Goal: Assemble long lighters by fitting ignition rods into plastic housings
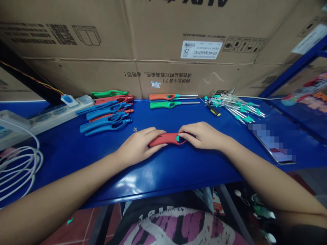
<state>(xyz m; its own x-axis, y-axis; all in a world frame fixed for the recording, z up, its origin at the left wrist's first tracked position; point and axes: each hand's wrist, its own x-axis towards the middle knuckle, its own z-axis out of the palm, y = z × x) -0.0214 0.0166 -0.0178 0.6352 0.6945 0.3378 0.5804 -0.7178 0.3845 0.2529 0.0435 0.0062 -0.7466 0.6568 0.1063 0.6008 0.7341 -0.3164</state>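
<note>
A red lighter handle (165,139) with a teal trigger is held level above the blue table, between both hands. My left hand (141,144) is closed around its thick end, thumb below and fingers above. At the trigger loop, my right hand (200,135) pinches the other end, and its fingertips hide the nose. No metal tube shows on this handle. Beyond the hands lie two long lighters with metal tubes, an orange one (161,97) and a green one (163,105). Several blue handles (107,124), with red and green ones, are piled at the left.
Metal tubes with teal triggers (240,107) lie heaped at the back right, beside a yellow-black screwdriver (214,111). A phone (274,144) rests at the right. A power strip (51,115) and coiled white cable (19,166) occupy the left. Cardboard (102,71) walls the back.
</note>
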